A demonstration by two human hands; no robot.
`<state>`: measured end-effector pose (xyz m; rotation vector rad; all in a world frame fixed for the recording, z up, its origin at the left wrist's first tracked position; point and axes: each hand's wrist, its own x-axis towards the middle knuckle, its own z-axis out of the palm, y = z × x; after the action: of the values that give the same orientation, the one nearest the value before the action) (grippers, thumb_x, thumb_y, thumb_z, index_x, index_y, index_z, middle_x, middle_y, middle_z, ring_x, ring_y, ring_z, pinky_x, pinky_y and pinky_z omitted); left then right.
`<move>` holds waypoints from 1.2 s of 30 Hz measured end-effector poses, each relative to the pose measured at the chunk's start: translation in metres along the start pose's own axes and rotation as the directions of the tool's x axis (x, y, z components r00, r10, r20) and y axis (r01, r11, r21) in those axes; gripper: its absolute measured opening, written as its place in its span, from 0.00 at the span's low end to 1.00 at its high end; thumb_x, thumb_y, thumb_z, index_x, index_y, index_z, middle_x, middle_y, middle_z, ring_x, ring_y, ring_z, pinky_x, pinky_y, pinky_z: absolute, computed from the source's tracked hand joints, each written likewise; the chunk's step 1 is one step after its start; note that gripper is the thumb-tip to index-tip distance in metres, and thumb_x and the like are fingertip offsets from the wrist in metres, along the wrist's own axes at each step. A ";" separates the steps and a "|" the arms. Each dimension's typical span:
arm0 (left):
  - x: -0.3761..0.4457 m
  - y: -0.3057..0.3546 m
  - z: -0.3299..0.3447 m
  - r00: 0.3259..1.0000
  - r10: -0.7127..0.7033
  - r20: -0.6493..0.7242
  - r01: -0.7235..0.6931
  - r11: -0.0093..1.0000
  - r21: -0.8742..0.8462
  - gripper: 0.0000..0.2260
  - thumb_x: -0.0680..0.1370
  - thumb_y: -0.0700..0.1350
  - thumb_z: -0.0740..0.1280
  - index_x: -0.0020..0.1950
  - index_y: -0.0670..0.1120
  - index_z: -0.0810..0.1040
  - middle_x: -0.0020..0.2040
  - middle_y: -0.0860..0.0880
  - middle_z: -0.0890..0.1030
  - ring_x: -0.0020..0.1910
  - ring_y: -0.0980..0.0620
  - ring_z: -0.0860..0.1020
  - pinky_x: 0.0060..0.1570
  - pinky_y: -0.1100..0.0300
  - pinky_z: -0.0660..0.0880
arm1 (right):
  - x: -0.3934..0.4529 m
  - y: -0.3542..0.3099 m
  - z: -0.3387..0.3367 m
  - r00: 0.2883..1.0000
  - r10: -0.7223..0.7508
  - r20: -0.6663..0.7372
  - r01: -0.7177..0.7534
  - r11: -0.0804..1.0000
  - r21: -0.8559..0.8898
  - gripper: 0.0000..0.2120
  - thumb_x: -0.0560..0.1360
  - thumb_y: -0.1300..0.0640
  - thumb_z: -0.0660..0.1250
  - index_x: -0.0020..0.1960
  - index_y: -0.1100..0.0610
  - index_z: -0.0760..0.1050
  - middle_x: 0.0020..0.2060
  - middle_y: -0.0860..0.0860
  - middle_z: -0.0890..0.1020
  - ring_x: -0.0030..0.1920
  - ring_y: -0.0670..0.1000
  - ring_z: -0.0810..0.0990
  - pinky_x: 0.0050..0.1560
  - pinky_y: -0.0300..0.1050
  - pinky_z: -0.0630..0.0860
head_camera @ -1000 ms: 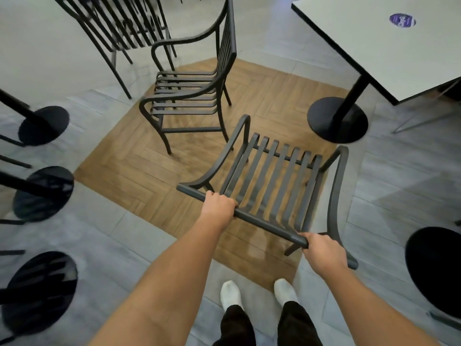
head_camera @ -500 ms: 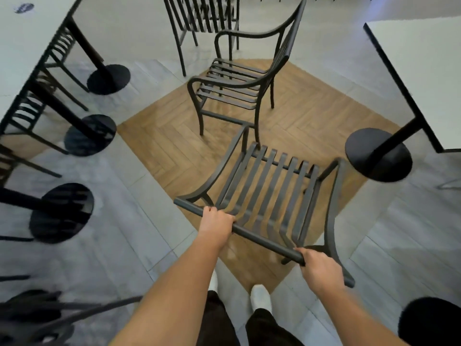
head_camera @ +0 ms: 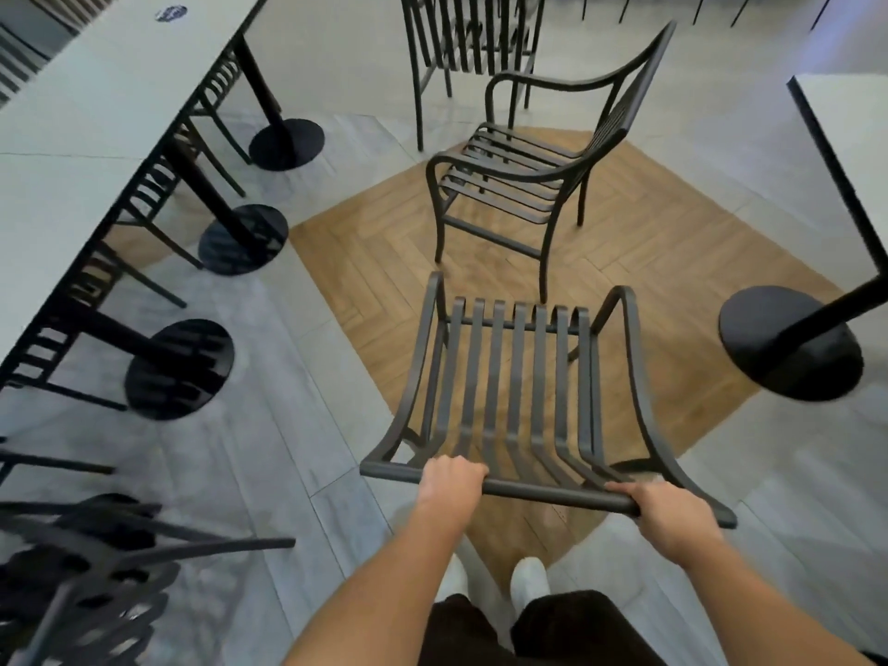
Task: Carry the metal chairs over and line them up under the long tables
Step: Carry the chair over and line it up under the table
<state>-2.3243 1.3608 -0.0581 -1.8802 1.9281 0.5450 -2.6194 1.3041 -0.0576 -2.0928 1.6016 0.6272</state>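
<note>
Armchair (head_camera: 524, 185) on floor (head_camera: 307, 425)

The chair (head_camera: 514, 401) at the centre of the frame is dark metal with a matt, smooth painted finish, its slats flat and even. A second chair (head_camera: 528, 185) above it has the same matt metal look. The floor patch (head_camera: 672, 242) under them looks like warm wood laid in a herringbone pattern. Grey tiles (head_camera: 288, 425) around it show a faint sheen. The long table (head_camera: 96, 113) at upper left has a pale, smooth, matt top, and its round bases (head_camera: 180, 370) are glossy black.
</note>
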 end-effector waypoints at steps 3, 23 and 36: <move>0.004 0.002 -0.003 0.999 -0.042 0.024 0.043 0.998 -0.037 0.13 0.84 0.41 0.59 0.64 0.52 0.78 0.54 0.45 0.83 0.55 0.41 0.80 0.51 0.49 0.76 | 0.015 0.002 -0.012 0.999 -0.032 -0.012 0.032 0.999 -0.026 0.24 0.83 0.54 0.59 0.73 0.31 0.67 0.56 0.42 0.80 0.53 0.45 0.80 0.49 0.40 0.78; 0.021 0.110 -0.010 0.821 -0.546 0.169 0.571 0.773 -0.277 0.17 0.84 0.42 0.60 0.69 0.57 0.79 0.60 0.47 0.83 0.61 0.43 0.79 0.58 0.50 0.76 | 0.121 0.074 -0.078 0.886 -0.454 0.092 0.457 0.822 -0.340 0.23 0.82 0.55 0.58 0.73 0.33 0.68 0.52 0.45 0.82 0.51 0.48 0.82 0.50 0.47 0.81; 0.007 0.161 -0.001 0.734 -0.652 0.193 0.659 0.614 -0.434 0.13 0.83 0.44 0.61 0.63 0.54 0.81 0.55 0.46 0.83 0.56 0.43 0.81 0.55 0.50 0.77 | 0.156 0.072 -0.110 0.749 -0.642 0.165 0.647 0.654 -0.392 0.21 0.82 0.53 0.61 0.71 0.34 0.71 0.58 0.43 0.81 0.56 0.44 0.81 0.55 0.41 0.78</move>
<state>-2.4854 1.3580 -0.0597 -2.6799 0.9650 0.8245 -2.6427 1.1017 -0.0654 -2.7443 0.6081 0.7611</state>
